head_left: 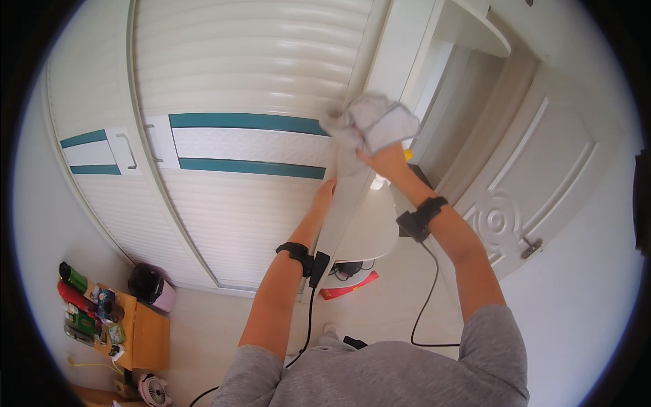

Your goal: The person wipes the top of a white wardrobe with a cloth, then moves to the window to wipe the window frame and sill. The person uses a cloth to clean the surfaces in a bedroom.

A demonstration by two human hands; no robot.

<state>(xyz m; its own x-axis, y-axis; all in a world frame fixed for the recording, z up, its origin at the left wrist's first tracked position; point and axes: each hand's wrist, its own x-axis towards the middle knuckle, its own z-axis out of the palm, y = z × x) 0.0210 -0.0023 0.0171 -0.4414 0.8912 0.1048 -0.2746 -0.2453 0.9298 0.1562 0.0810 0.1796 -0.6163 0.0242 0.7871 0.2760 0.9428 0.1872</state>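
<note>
A pale grey cloth (380, 122) with darker edging is bunched up in my right hand (386, 161), its outline smeared by motion. My right fingers are closed on it, and it lies over the white end panel (349, 193) of a tall wardrobe. Lower down, my left hand (326, 192) touches the near-left edge of that same panel; its fingers are mostly hidden. Beside the panel, the wardrobe's ribbed white sliding door (251, 61) has teal stripes across its middle.
Rounded white shelves (369, 227) jut out right of the panel. A white door (529, 176) stands farther right. On the floor lies a red strip (349, 287). At the lower left are a cluttered wooden table (150, 332), a lined bin (152, 288) and a pink fan (154, 391). Cables hang from both wrist straps.
</note>
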